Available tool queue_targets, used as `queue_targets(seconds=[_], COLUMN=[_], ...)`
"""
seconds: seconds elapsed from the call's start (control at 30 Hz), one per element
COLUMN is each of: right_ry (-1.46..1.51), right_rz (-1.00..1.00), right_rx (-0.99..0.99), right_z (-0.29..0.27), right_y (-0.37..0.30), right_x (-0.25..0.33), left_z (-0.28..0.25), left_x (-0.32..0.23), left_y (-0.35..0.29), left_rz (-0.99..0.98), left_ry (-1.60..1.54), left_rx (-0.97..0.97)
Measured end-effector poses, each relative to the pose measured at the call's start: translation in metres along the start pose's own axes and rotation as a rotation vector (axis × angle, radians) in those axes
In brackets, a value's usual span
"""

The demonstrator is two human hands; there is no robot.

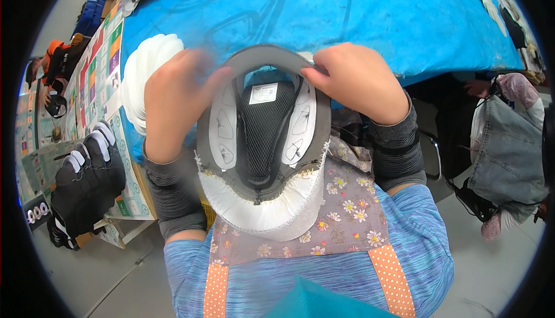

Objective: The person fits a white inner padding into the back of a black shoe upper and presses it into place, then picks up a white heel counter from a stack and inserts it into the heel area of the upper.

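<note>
In front of my chest is a padded helmet liner, with a grey rim, two white side pads and a black mesh middle bearing a white label. Its near end is a white padded band with rough stitching and loose threads along the edge. My left hand grips the far left part of the rim, thumb on top; its fingers are smeared by motion. At the far right of the rim, my right hand pinches the edge between thumb and fingers. The liner's underside is hidden.
A blue-covered table lies ahead. Next to my left hand stands a stack of white curved pieces. Black padded pieces with white pads hang at the left. A person in grey denim sits at the right; another is far left.
</note>
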State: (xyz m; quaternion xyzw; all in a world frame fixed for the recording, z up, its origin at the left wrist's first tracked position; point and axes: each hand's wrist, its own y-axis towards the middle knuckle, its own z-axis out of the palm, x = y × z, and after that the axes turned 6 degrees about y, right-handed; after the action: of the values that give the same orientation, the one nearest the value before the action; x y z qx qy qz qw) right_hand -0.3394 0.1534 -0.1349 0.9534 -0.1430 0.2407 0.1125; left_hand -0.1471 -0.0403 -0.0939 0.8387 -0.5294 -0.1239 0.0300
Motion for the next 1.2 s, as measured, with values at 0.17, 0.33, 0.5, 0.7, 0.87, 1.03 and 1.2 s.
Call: queue_targets(seconds=[0.17, 0.33, 0.5, 0.7, 0.87, 1.03, 1.2], right_ry=[0.029, 0.013, 0.014, -0.014, 0.205, 0.555, 0.643], right_rz=[0.017, -0.001, -0.002, -0.001, 0.140, 0.239, 0.202], right_rx=[0.023, 0.012, 0.058, 0.106, 0.052, 0.393, 0.215], right_z=[0.006, 0.007, 0.002, 0.002, 0.009, 0.022, 0.026], right_y=[0.005, 0.006, 0.011, 0.018, 0.014, 0.024, 0.023], right_x=[0.001, 0.001, -0.004, -0.006, -0.017, -0.035, -0.024], left_z=[0.005, 0.013, 0.002, 0.010, 0.029, 0.033, 0.035], left_x=[0.009, 0.016, 0.013, 0.017, 0.035, 0.040, 0.035], left_y=[0.003, 0.003, 0.007, 0.010, -0.002, 0.002, -0.001], left_rz=[-0.100, 0.024, 0.076, 0.056, -0.242, -0.361, -0.303], left_ry=[-0.005, -0.134, -0.005, 0.004, -0.496, -0.794, -0.721], left_rx=[0.192, 0.105, 0.135, 0.135, 0.192, 0.542, 0.366])
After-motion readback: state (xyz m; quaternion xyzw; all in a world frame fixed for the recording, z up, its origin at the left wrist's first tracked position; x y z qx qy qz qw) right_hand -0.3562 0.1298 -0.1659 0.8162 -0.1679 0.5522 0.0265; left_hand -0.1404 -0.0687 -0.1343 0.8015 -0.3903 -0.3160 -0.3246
